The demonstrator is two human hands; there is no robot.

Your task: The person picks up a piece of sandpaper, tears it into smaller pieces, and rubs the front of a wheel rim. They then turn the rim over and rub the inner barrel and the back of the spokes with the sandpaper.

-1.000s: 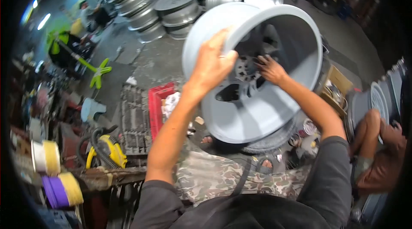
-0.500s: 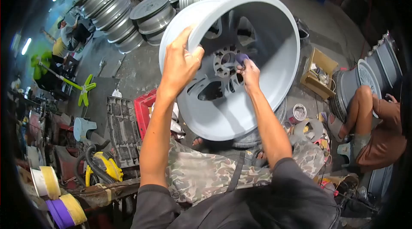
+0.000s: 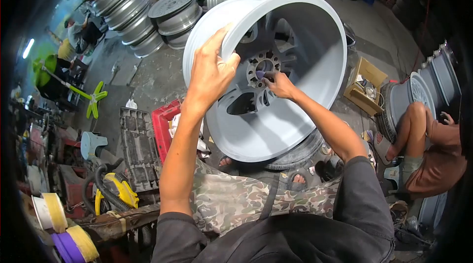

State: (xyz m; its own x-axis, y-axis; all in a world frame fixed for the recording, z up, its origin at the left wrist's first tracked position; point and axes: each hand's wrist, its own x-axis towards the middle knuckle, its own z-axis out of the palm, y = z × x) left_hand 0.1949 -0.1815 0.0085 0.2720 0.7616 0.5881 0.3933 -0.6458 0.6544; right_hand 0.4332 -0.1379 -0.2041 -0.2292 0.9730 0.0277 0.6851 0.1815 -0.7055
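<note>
A large grey wheel rim stands tilted before me, its open barrel facing me. My left hand is closed on the rim's upper left edge, fingers over the outside and thumb on the lip. Inside the barrel, my right hand pinches a small purple pad against the centre hub, among the bolt holes. Part of the pad is hidden by the fingers. Beneath the rim lies a black tyre.
Silver rims are stacked at the upper left. A red crate stands left of the rim, a cardboard box right of it. Another person sits at the far right. A green fan and yellow vacuum are on the left.
My right hand has moved left and slightly down with the purple pad, from beside the hub to its centre. My left hand keeps its hold on the rim's edge.
</note>
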